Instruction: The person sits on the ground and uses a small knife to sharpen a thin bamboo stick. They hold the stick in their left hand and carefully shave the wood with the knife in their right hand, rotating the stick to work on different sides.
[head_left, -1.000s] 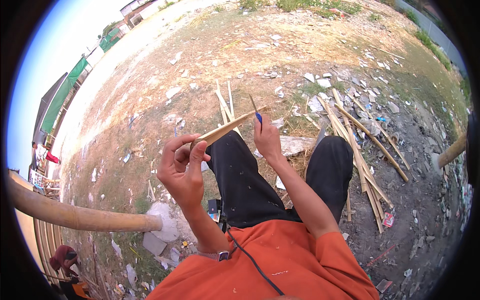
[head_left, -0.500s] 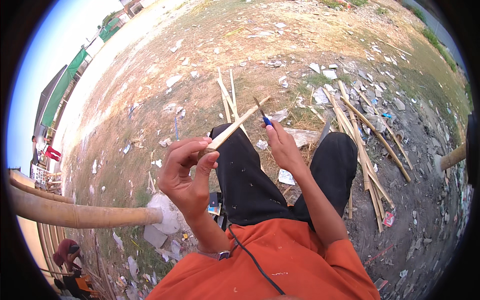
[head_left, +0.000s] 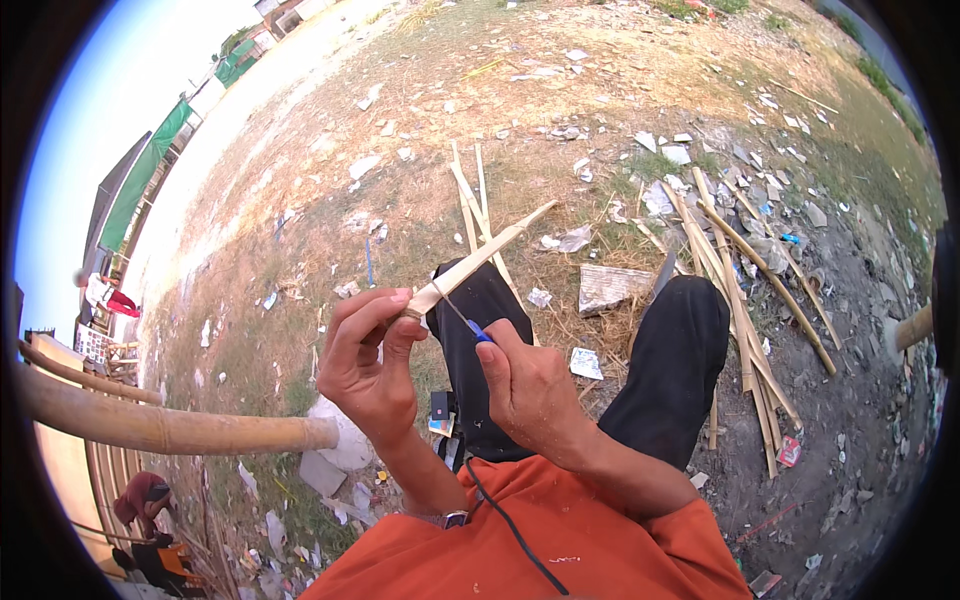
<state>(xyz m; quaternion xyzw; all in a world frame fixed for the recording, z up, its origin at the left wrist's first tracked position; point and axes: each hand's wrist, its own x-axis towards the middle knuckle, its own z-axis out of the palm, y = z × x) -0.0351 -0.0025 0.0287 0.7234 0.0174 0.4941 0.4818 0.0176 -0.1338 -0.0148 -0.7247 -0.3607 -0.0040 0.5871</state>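
Observation:
My left hand pinches the near end of a pale split bamboo strip between thumb and fingertips. The strip slants up and away to the right, over my left knee. My right hand is closed round the blue handle of a small knife. Its thin blade lies against the strip, just beyond my left fingertips. Most of the handle is hidden inside my right fist.
Several bamboo strips lie on littered ground by my right knee, more strips beyond my left. A broad blade stands beside my right knee. At left are a thick bamboo pole and a bending person.
My right hand has drawn the knife back toward me, from near the strip's far tip to close by my left fingers. My left hand keeps its pinch on the strip.

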